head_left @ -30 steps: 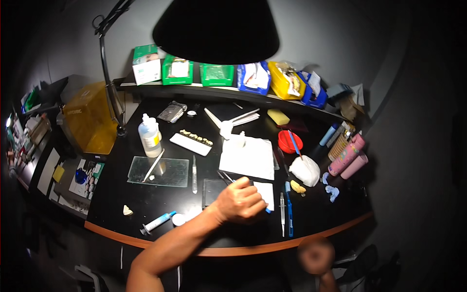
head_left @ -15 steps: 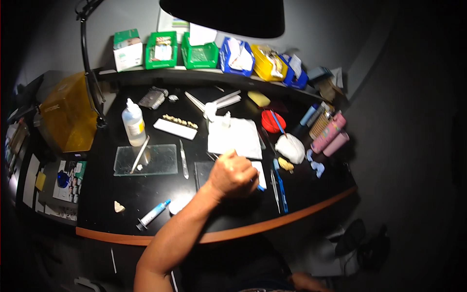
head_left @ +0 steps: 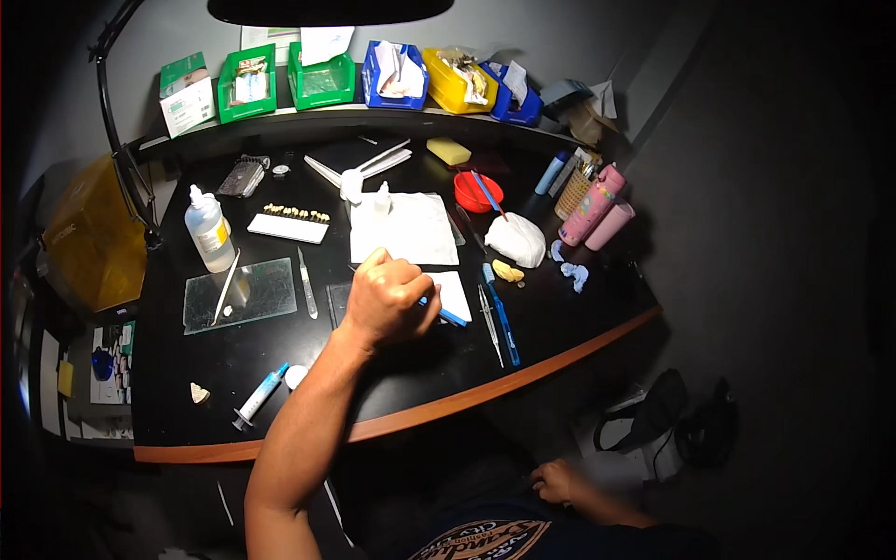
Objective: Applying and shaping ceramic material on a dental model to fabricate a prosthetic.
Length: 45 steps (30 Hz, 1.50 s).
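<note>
My left hand (head_left: 389, 301) is closed in a fist over a white pad (head_left: 449, 290) and a dark plate (head_left: 338, 305), with a blue item (head_left: 446, 313) partly showing beside it; what it grips is hidden. My right hand (head_left: 553, 481) is low, past the desk's front edge, with curled fingers; their contents are unclear. Left of the fist lie a knife (head_left: 307, 285) and a glass slab (head_left: 261, 299) bearing a white stick. A syringe (head_left: 259, 399) lies nearer me. To the right are tweezers (head_left: 490, 327), a blue toothbrush (head_left: 501, 315) and a yellow moulded piece (head_left: 507, 272).
A plastic bottle (head_left: 210, 233), tooth shade guide (head_left: 285, 227), paper towel (head_left: 411, 241), red bowl (head_left: 467, 194) and pink bottles (head_left: 588, 210) surround the work area. Colored bins (head_left: 313, 89) line the back shelf; a lamp arm (head_left: 117, 140) stands at left.
My view has shifted, so the desk sits higher and leftward. My left hand stays closed over the same area. My right hand, blurred at the right earlier, now shows below the desk edge.
</note>
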Each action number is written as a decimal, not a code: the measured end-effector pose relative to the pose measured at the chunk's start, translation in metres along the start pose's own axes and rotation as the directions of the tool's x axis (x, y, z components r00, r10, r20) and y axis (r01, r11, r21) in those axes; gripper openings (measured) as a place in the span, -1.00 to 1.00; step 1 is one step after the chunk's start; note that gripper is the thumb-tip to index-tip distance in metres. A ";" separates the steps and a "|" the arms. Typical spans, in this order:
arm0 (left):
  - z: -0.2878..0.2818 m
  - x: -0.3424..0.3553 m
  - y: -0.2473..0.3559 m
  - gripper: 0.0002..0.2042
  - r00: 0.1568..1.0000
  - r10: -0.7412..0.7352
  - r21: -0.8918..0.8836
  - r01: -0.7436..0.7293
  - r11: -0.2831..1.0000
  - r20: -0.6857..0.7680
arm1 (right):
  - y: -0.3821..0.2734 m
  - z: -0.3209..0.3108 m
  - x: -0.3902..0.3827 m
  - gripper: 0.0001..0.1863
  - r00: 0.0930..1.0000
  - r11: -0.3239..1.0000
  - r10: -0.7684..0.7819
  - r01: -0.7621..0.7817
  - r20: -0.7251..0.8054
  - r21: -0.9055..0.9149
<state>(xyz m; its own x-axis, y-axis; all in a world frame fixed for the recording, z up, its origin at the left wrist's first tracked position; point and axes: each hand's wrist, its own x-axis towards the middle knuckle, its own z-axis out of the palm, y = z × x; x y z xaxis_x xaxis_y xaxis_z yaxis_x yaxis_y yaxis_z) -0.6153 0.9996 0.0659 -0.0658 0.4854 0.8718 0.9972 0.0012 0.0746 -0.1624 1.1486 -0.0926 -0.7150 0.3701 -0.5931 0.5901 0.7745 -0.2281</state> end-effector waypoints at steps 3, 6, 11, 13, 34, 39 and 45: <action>-0.001 0.000 0.002 -0.77 1.000 0.006 -0.007 -0.006 1.000 0.006 | -0.011 -0.028 0.003 -0.69 0.983 0.999 0.006 0.003 0.181 -0.050; 0.003 0.004 0.007 -0.76 0.999 0.027 -0.006 -0.027 1.000 0.018 | 0.003 -0.031 0.010 -0.73 0.934 0.980 -0.047 0.111 0.353 -0.165; 0.004 0.010 0.009 -0.71 0.999 0.035 0.007 -0.035 0.999 0.034 | -0.021 -0.118 0.028 -0.77 0.885 0.894 -0.434 0.401 0.170 0.198; -0.006 0.009 0.010 -0.70 0.997 0.017 0.041 -0.020 0.999 0.072 | -0.056 -0.185 0.026 -0.82 0.837 0.808 -0.528 0.547 -0.145 0.217; 0.000 0.012 0.038 -0.79 0.853 -0.476 -0.193 0.514 0.836 0.212 | -0.158 -0.334 0.150 -0.84 0.189 0.617 -0.690 0.658 -0.698 -0.431; 0.008 0.012 0.046 -0.55 0.624 -0.689 -0.518 0.754 0.404 0.369 | -0.191 -0.308 0.161 -0.70 -0.223 0.248 -0.739 0.788 -0.636 -0.564; 0.013 0.007 0.048 -0.68 0.597 -0.697 -0.583 0.751 0.311 0.398 | -0.171 -0.316 0.169 -0.64 -0.167 0.140 -0.725 0.914 -0.668 -0.380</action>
<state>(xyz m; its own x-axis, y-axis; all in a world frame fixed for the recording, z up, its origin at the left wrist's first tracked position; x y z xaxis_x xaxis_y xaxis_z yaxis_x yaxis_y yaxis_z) -0.5675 1.0145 0.0690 -0.7199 0.6368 0.2761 0.2398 -0.1451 0.9599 -0.5025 1.2410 0.0902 -0.5590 -0.2806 0.7802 -0.7138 0.6416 -0.2807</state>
